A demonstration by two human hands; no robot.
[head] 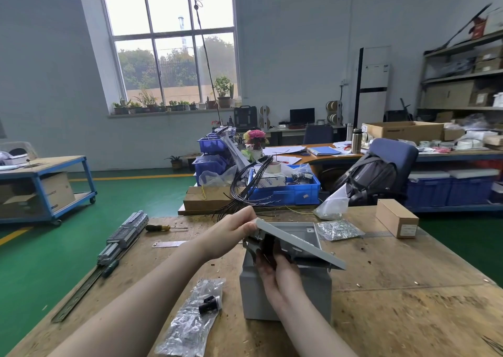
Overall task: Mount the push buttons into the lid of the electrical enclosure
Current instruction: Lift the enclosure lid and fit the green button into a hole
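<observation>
The left hand [231, 227] reached in from 7 o'clock and gripped the upper-left edge of the grey lid [299, 243], fingers curled over that edge, thumb beneath. The lid stood tilted and half-raised over the grey enclosure [285, 294], which sat at the centre of the wooden workbench [394, 288]. The right hand [275, 272] came from 5 o'clock, palm upward beneath the lid, its fingers curled round a dark push button [268, 246] held against the lid's underside; motion blur hid the exact contact. A second black push button [209, 303] lay on a clear plastic bag [190, 321] at 8 o'clock from the enclosure, well apart from both hands.

No writing on the task parts could be read. A small cardboard box [396, 218] at 2 o'clock carried a white label, too small to read.

A yellow-handled screwdriver [159, 228] and a perforated rail [123, 237] lay toward 10 o'clock. A bag of hardware [337, 230] lay just beside the enclosure's far-right corner. Blue bins [288, 190] stood beyond at 12 o'clock. The floor [109, 201] was green with yellow lines; a window [168, 43] lit the room.
</observation>
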